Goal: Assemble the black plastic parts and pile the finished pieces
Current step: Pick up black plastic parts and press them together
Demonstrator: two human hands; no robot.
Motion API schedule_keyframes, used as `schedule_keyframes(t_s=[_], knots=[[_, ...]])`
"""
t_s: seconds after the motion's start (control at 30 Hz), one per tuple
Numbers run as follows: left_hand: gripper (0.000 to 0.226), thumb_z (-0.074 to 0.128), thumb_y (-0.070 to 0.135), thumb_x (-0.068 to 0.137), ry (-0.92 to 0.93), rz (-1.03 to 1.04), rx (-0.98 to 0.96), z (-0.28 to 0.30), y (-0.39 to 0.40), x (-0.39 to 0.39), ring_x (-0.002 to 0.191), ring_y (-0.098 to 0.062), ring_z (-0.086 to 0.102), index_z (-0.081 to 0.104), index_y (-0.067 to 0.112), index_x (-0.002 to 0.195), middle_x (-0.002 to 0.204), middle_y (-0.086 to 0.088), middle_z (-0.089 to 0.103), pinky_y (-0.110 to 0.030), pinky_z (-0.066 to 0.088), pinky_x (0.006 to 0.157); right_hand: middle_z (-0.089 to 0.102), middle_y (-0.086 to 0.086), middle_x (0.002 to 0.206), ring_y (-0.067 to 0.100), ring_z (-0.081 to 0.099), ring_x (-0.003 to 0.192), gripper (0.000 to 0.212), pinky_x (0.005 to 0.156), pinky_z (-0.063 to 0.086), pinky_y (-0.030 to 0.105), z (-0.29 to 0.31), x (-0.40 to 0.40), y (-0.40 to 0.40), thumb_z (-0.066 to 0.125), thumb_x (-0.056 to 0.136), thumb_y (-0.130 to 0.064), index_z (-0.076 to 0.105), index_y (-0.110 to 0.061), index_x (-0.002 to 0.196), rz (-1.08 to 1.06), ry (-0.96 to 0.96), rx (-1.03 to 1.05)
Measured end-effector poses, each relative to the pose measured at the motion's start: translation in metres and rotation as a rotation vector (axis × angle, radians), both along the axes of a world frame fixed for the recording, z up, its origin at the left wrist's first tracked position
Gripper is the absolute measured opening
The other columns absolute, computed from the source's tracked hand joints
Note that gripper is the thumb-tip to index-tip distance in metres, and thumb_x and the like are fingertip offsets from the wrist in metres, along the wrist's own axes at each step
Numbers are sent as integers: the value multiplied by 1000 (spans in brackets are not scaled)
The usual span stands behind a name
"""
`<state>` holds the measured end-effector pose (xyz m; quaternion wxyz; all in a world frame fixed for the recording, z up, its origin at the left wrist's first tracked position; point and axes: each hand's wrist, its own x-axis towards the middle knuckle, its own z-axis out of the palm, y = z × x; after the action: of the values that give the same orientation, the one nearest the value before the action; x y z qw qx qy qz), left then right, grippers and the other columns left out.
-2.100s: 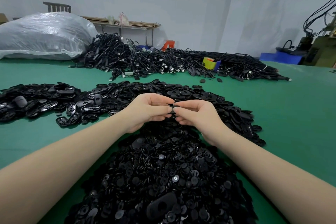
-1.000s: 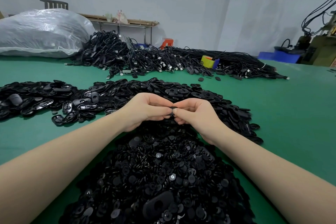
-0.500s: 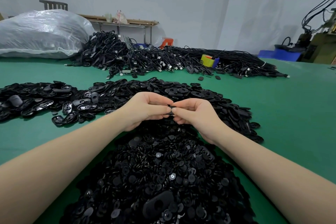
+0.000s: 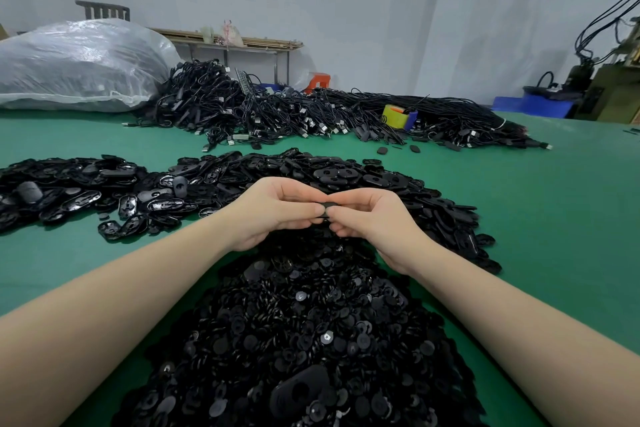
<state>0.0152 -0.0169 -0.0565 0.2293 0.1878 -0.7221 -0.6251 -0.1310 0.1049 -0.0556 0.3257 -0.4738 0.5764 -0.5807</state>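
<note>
My left hand (image 4: 273, 211) and my right hand (image 4: 370, 218) meet fingertip to fingertip over the middle of the green table (image 4: 554, 218). Both pinch one small black plastic part (image 4: 327, 210), mostly hidden by the fingers. Below my hands lies a big heap of small round black pieces (image 4: 304, 333), with one larger oval shell (image 4: 301, 392) on its near side. Beyond my hands spreads a pile of black oval shells (image 4: 363, 180). A second pile of black shells (image 4: 69, 187) lies at the left.
A long tangle of black cables (image 4: 311, 114) runs across the far table, with a yellow tape roll (image 4: 394, 116) in it. A large clear plastic bag (image 4: 76, 66) sits far left. A machine (image 4: 609, 87) stands at the far right beyond the table.
My hands stay pressed together on the same small part, with only slight finger shifts. The view has drifted slightly.
</note>
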Motion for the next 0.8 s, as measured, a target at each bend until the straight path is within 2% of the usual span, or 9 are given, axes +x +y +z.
schedule_keyframes(t_s=[0.17, 0.43, 0.8], knots=[[28, 69, 3, 88, -2, 9, -8, 0, 1, -1, 81, -7, 73, 81, 28, 84, 87, 0, 77, -17, 55, 69, 74, -1, 70, 9, 69, 65, 21, 61, 53, 16, 0, 0, -1, 67, 87, -1, 73, -22, 86, -9, 35, 25], [27, 71, 5, 86, -13, 9, -24, 1, 3, 0, 83, -8, 73, 81, 30, 87, 91, -2, 78, -17, 55, 69, 72, 0, 65, 9, 67, 61, 16, 60, 52, 18, 1, -2, -2, 70, 84, -2, 73, -18, 84, -20, 42, 48], [31, 72, 3, 85, -16, 20, -26, 1, 3, -2, 76, -6, 72, 81, 32, 81, 84, 0, 77, -16, 54, 65, 71, -2, 64, 7, 66, 60, 14, 59, 52, 18, -2, -2, -3, 71, 84, -2, 72, -16, 86, -49, 71, 32]])
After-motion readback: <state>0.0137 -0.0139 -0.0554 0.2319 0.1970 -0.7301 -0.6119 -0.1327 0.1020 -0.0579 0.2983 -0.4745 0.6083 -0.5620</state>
